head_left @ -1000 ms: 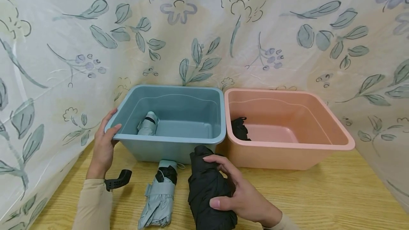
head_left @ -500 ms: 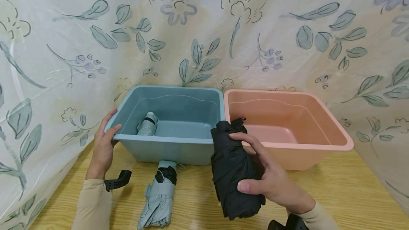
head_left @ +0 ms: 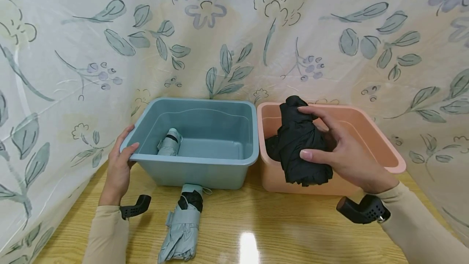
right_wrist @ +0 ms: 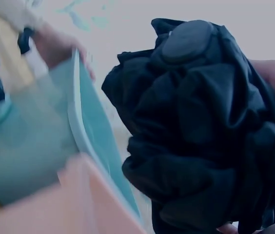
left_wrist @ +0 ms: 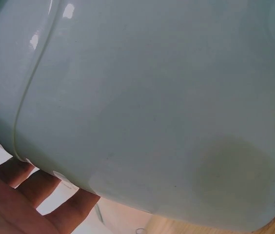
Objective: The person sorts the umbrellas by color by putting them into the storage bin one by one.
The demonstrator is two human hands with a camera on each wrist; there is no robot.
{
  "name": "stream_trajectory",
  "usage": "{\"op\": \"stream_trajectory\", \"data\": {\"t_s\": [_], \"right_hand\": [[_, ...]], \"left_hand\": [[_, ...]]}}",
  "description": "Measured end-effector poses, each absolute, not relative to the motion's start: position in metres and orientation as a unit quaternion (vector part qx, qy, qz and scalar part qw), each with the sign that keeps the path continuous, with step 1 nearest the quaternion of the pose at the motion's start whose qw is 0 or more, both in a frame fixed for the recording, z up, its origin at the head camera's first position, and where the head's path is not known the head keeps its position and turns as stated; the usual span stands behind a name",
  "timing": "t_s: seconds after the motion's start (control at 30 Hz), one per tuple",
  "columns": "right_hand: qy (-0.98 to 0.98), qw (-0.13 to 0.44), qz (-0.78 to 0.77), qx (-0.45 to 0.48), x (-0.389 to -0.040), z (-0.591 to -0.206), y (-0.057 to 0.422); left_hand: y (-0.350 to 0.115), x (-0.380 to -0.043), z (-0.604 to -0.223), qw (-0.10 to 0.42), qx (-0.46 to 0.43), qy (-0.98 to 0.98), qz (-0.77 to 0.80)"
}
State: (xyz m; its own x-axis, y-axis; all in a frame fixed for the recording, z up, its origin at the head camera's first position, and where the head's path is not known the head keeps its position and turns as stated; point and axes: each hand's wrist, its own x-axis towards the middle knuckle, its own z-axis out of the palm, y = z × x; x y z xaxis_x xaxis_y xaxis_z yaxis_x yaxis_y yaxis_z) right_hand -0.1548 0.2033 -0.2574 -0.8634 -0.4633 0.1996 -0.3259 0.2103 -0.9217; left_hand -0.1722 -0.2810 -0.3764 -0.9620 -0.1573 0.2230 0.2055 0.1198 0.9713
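Observation:
My right hand grips a folded black umbrella over the front left part of the pink bin. In the right wrist view the black umbrella fills much of the frame, its round end cap showing. Another black item, partly hidden, lies inside the pink bin. My left hand holds the left front corner of the blue bin, thumb on the rim and fingers along the outer side. A small light-blue umbrella rests inside that bin. Before it, a second light-blue folded umbrella lies on the table.
Both bins stand side by side on the wooden table. A floral sheet hangs behind them and along the sides. Each wrist wears a black camera mount, such as the right one.
My right hand has carried the black umbrella up and to the right, from in front of the blue bin to over the pink bin. The left hand has stayed in place.

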Motion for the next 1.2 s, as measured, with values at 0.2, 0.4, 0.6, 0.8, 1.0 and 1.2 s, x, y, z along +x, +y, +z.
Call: {"op": "stream_trajectory", "data": {"t_s": [0.2, 0.4, 0.6, 0.8, 1.0, 1.2], "right_hand": [[0.809, 0.076, -0.543, -0.214, -0.182, -0.252, 0.22], [0.878, 0.063, -0.446, -0.163, -0.214, -0.255, 0.237], [0.887, 0.097, -0.428, -0.14, -0.245, -0.265, 0.249], [0.879, 0.145, -0.43, -0.145, -0.266, -0.279, 0.254], [0.878, 0.166, -0.414, -0.175, -0.278, -0.285, 0.254], [0.884, 0.178, -0.385, -0.198, -0.29, -0.292, 0.254]], "left_hand": [[-0.281, -0.172, -0.375, 0.134, -0.01, -0.738, -0.661], [-0.278, -0.173, -0.374, 0.133, -0.006, -0.74, -0.66], [-0.277, -0.173, -0.374, 0.136, -0.006, -0.738, -0.661], [-0.277, -0.174, -0.374, 0.136, -0.005, -0.736, -0.663], [-0.276, -0.174, -0.373, 0.139, -0.005, -0.731, -0.668], [-0.274, -0.174, -0.373, 0.139, -0.003, -0.728, -0.671]]}}
